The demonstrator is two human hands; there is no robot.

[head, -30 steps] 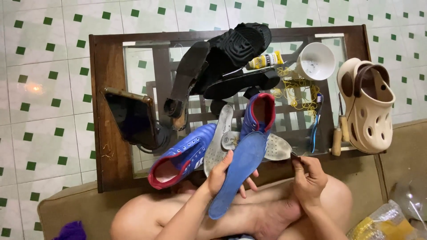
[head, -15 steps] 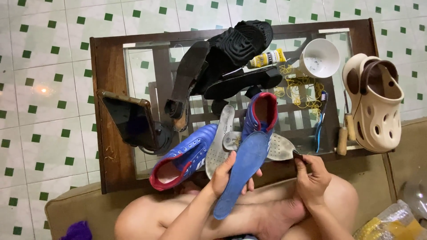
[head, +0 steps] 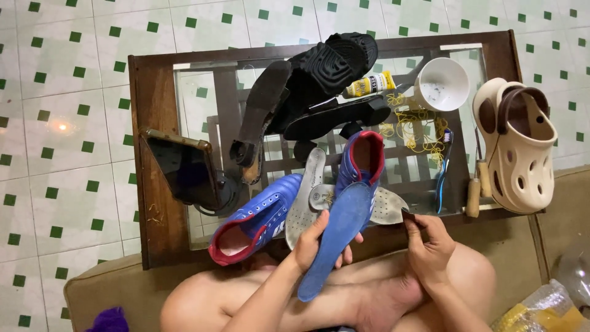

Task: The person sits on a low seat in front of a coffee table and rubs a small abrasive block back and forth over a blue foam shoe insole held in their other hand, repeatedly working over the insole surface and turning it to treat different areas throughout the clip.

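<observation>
A blue insole [head: 337, 237] is held up in the left hand [head: 319, 246]. The fingers [head: 310, 229] of that hand are wrapped around the middle of it, so its top end points at the surface [head: 157, 92] and its bottom end hangs down over the crossed legs. Just behind the top end, a blue shoe with a red lining [head: 362, 161] is seen standing on the surface.

The right hand [head: 430, 246] is kept near the front edge of the surface, to the right of the blue insole. Its fingers [head: 415, 222] are pinched shut on something small and dark. What that small thing is cannot be told. The tip of a pale grey insole [head: 387, 206] lies just beside those fingers.

A second blue shoe [head: 258, 218] is laid on its side to the left, and a long grey insole [head: 305, 197] rests between the two shoes. A dark phone [head: 184, 169] is propped up at the left. Black sandals [head: 326, 67] are piled at the back, with a small yellow tube [head: 369, 84] beside them. A white bowl [head: 442, 83], some yellow string [head: 415, 126], a blue toothbrush [head: 444, 169] and a tool with a wooden handle [head: 473, 197] are seen on the right. Cream clogs [head: 519, 147] sit at the far right edge.
</observation>
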